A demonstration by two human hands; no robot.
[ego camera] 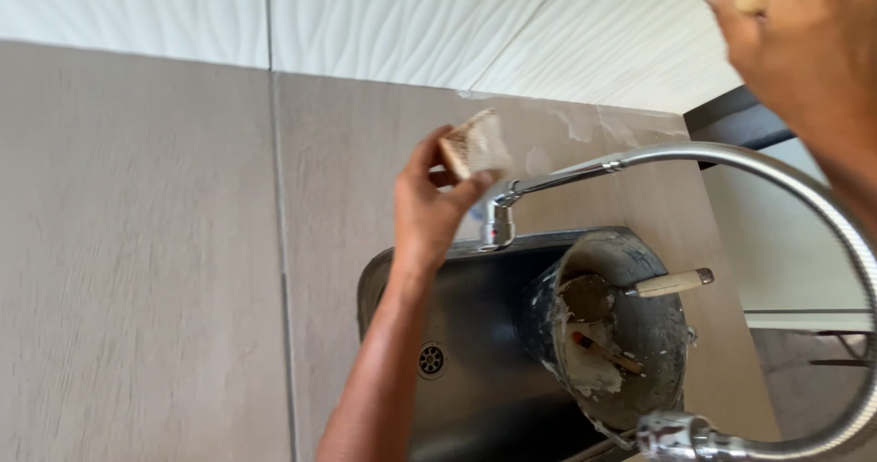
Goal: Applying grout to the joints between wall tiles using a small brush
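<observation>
Head view
Bucket (639, 261): a dark, round, mortar-smeared pail standing in the right part of the sink (457, 307), its rim tilted toward the camera.
In the bucket: a trowel (630, 290) with a pale handle sticking out over the right rim and its blade caked grey; a brush (605, 352) with a reddish-brown handle lying lower down; pale grey paste clinging to the inner wall and bottom.
Sink: dark metal basin set in the beige counter, with a round drain (431, 360) left of the bucket.
Tap (498, 224): chrome base at the back edge of the sink, with a long curved spout (776, 174) arching to the right over the bucket.
Sponge (475, 144): a small flat block, tan and whitish, grimy with paste, held up in front of the wall just above the tap.
Left hand (429, 211): raised from the sink, fingertips and thumb pinching the sponge by its lower edge.
Right hand (804, 32): top right corner, close and blurred, with a small pale piece at its fingertips; I cannot tell how it grips.
Wall: beige tiles below, white wavy tiles above, with pale smears near the sponge.
</observation>
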